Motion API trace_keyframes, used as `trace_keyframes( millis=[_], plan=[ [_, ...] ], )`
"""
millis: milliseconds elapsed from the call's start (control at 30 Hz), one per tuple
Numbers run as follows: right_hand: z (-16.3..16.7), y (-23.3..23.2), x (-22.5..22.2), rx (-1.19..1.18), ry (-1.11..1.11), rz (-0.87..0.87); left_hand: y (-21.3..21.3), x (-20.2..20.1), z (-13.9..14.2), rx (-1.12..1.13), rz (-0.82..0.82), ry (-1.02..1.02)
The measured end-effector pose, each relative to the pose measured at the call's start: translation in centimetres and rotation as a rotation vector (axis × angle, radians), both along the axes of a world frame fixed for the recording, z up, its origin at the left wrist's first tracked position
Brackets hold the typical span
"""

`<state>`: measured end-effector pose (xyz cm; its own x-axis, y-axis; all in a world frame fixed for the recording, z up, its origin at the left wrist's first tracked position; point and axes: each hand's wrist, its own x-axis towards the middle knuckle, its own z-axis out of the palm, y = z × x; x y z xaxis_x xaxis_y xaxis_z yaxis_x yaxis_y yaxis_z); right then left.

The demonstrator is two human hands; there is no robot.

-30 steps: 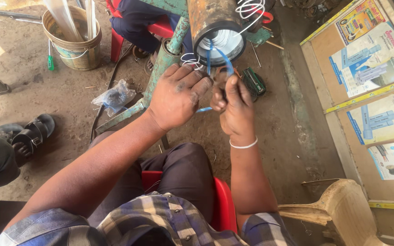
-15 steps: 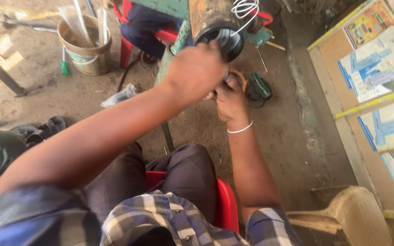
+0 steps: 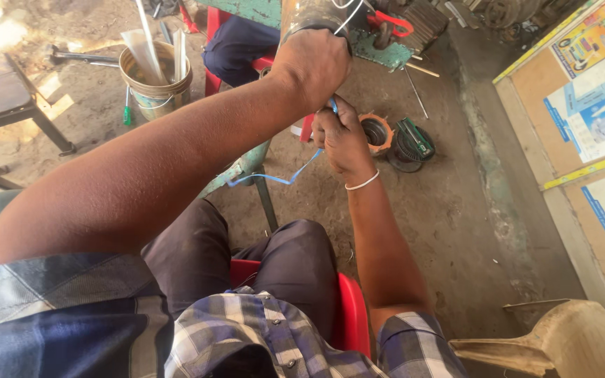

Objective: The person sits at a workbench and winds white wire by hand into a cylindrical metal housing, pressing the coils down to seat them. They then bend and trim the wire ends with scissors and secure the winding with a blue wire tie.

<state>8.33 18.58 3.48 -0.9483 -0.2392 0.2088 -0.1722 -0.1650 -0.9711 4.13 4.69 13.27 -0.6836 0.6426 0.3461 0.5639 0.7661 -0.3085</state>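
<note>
Landmark: the dark metal cylinder (image 3: 309, 15) lying on the green bench (image 3: 243, 168), top centre.

Far left of the cylinder: corner of a dark stool (image 3: 1, 98) on the dirt floor. Between stool and cylinder: a paint bucket (image 3: 155, 84) with pale strips standing in it, and a green-handled screwdriver (image 3: 127, 112) lying just beside the bucket.

Left hand (image 3: 313, 66): laid over the near end of the cylinder, back of hand up, fingers curled down over the rim. Whether they pinch anything underneath, cannot tell — fingertips hidden. White wires (image 3: 348, 10) come out of the cylinder right above that hand.

Right hand (image 3: 341, 140): just below the cylinder, touching the underside of the left hand. Fist closed, gripping a blue strip (image 3: 285, 178). The strip runs from the fist down and to the left, loose end hanging in front of the bench leg.

Behind the cylinder: another person's dark-trousered legs (image 3: 236, 42) on a red chair.

Right of the cylinder: red-handled tool (image 3: 393, 24) on the bench top. Lower right, on the floor near the right hand: an orange-rimmed round part (image 3: 376, 129), then a dark wire coil with a green piece (image 3: 411, 143) touching it.

Far right: board wall with printed posters (image 3: 589, 91).

Well below the cylinder: the worker's red seat (image 3: 351, 315).
</note>
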Motion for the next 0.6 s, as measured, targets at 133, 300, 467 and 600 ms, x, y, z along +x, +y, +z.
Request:
trace_keyframes(
  millis=[133,300,467,600],
  plan=[
    [-0.2,-0.4,0.8,0.096,0.091,-0.032,-0.3,-0.4,-0.4,0.006,-0.019,-0.018],
    [0.5,-0.6,1.1,0.067,0.07,-0.001,-0.4,-0.5,-0.6,0.114,-0.036,-0.021],
    [1.6,0.3,1.2,-0.148,-0.073,0.051,-3.1,2.4,-1.1,0.058,-0.135,0.012],
    [1.4,0.7,1.1,-0.176,-0.083,0.119,-7.7,5.0,-2.8,0.27,-0.321,0.416]
  ],
)
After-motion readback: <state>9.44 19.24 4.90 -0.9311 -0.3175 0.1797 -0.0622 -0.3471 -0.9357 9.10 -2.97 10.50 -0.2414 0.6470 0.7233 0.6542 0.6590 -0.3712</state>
